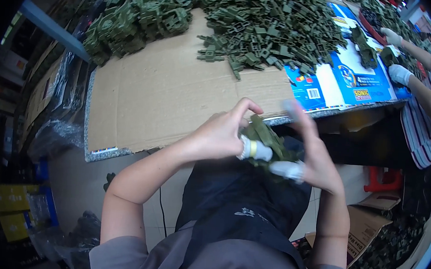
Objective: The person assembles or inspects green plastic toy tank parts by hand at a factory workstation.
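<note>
An olive-green moulded plastic part (265, 135) is held over my lap, just off the table's front edge. My left hand (221, 135) grips it from the left, with a white cover and a yellowish band on the thumb and the index finger bent over the top. On the other side, my right hand (319, 161) has its white-covered thumb against the part. Its raised index finger is smeared by motion, and its other fingers are partly hidden. The part's underside cannot be seen.
Cardboard (167, 94) covers the table, with a big heap of small green parts (276, 27) and larger green pieces (138, 22) behind. At right, a co-worker's gloved hand (399, 75) is near blue printed card (358, 80). A red stool (381, 181) and open carton (366, 224) stand below.
</note>
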Demonstrator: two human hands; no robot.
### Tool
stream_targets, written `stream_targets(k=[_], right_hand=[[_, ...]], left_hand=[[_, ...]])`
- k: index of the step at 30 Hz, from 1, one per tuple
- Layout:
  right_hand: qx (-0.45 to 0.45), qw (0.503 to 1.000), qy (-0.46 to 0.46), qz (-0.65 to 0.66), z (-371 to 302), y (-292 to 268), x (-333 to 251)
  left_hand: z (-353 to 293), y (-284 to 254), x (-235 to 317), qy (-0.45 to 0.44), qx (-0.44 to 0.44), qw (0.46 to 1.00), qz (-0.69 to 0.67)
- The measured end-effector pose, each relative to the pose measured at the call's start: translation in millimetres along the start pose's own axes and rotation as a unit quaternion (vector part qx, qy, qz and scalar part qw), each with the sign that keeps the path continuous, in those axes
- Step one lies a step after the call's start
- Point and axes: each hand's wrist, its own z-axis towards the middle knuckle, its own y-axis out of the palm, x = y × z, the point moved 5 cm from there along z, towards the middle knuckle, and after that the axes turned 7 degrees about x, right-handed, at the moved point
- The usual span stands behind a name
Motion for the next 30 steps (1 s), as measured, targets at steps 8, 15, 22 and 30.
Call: stream_targets(k=[8, 15, 22, 30], right_hand=[[0.108, 0.930, 0.145, 0.318, -11.7, 25.8, 33.4], [0.163, 0.962, 0.119, 0.183, -38.4, 29.3, 31.3], [-0.090, 0.996, -0.006, 0.023, -31.0, 17.9, 21.6], [-0.112, 0.986, 0.085, 0.089, -55.9, 38.7, 55.2]], left_hand=[[-28.6, 42.1, -11.9, 0.129, 0.225, 0.963, -0.074], [-32.6, 57.2, -18.2, 0.086, 0.142, 0.977, -0.136], [-42.7, 69.7, -22.1, 0.097, 0.036, 0.992, 0.074], [-51.8, 92.1, -46.6, 0.036, 0.000, 0.998, 0.043]])
